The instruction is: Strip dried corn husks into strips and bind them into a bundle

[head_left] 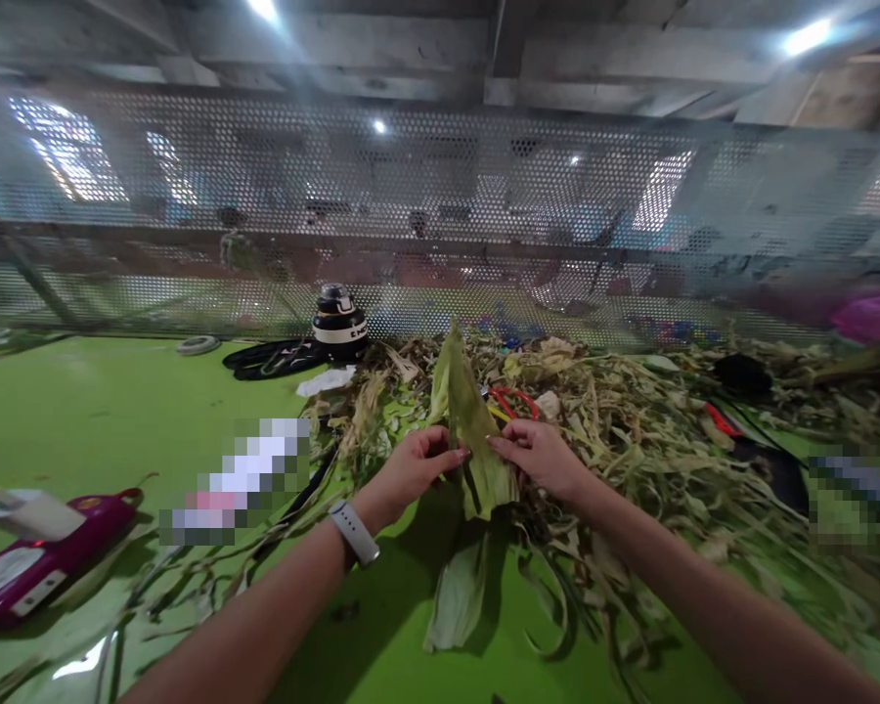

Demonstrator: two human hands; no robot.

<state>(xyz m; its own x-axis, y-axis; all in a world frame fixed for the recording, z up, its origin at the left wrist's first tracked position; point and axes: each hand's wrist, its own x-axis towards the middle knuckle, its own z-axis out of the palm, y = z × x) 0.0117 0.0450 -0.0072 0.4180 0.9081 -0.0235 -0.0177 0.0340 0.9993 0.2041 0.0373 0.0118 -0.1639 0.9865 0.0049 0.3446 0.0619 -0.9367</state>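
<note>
A wide, yellow-green corn husk (476, 430) is held up over the green table, its pointed tip upward. My left hand (419, 467) pinches its left edge between thumb and fingers. On the opposite edge, my right hand (547, 455) grips the same husk, also with thumb and fingers. A second, paler husk piece (461, 594) lies below on the table. Behind my right hand are red-handled pliers or scissors (514, 399), partly hidden, so I cannot tell which.
Dried husk strips (652, 440) heap across the middle and right of the green table (139, 391). A black bottle (339, 328) and a coiled black cable (275, 359) stand at the back left. Nearer sits a purple power strip (51, 557). A perforated metal screen (440, 215) rises behind.
</note>
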